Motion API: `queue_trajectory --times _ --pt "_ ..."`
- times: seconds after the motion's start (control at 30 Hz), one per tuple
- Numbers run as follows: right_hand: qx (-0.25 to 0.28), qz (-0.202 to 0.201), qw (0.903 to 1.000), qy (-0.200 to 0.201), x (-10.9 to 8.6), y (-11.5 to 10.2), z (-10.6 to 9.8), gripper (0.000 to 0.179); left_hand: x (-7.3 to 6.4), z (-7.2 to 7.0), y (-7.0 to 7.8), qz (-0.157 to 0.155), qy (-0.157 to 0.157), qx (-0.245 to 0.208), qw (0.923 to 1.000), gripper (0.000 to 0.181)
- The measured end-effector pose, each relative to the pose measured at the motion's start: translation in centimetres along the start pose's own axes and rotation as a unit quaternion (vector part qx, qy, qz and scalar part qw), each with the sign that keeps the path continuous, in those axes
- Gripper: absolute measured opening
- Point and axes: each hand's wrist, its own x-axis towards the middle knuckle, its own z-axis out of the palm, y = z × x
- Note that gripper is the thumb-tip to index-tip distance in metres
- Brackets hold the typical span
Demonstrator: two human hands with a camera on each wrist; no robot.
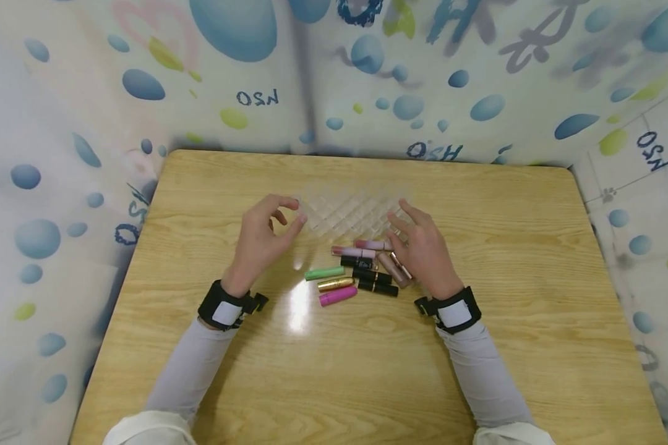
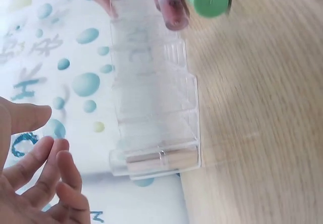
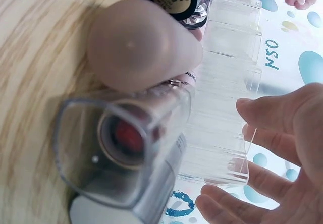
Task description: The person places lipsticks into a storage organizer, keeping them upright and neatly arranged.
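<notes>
– Clear plastic, right between the two hands! I have the compartmented organizer [image 1: 347, 213] on the wooden table [image 1: 534, 247], one end beside each hand.

– And the left hand [image 1: 264, 232]? I'm far off here, so give me its state.

– Released! On my left wrist feed the fingers bend loosely around nothing, with a gap between them and the organizer. Something beige shows through the compartment nearest that hand; I cannot tell what.

– Over to the right hand [image 1: 425, 250], then.

– Loose as well, fingers spread about the organizer's other end. Some fingertips show right at the clear wall, but whether they touch it, I cannot tell.

– Now the tubes, quick!

– Just left of the right hand I get a taupe tube [image 1: 392, 271], and beside it a clear-capped lipstick [image 3: 121, 153] with red showing inside. Farther left of that hand come the black tubes [image 1: 375, 275], and the pink glosses [image 1: 354, 251] along the organizer's near side.

– What lies closest to the left hand?

– The green tube [image 1: 325, 273], to its right! Then the gold tube [image 1: 336, 283], and the magenta tube [image 1: 338, 296] nearest the wearer.
</notes>
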Motion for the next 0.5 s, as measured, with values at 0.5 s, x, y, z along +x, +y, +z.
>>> queue_trajectory --times 0.5 --pt "0.011 0.014 0.9997 -0.017 0.1 -0.1 -0.3 0.042 -4.6 1.8 1.5 0.017 -0.199 0.093 0.9754 0.027"
